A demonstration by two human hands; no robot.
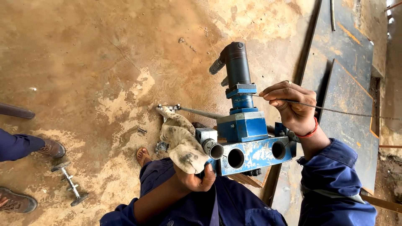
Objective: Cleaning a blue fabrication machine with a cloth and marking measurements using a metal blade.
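A blue metal machine block (pixel 251 144) with round holes in its front face rests on my lap, with a dark cylinder (pixel 237 63) standing up from its top. My left hand (pixel 194 178) grips a dirty beige rag (pixel 180 140) against the block's left side, by a short grey tube (pixel 211 147). My right hand (pixel 293 106) pinches a thin metal wire (pixel 339 110) that runs off to the right, its tip near the blue collar under the cylinder.
Dusty concrete floor (pixel 83 62) all around. Another person's boots (pixel 52 147) stand at the left. A small metal rod with two wheels (pixel 70 183) lies on the floor. Dark steel plates (pixel 347 83) lean at the right. A long metal lever (pixel 197 111) lies behind the block.
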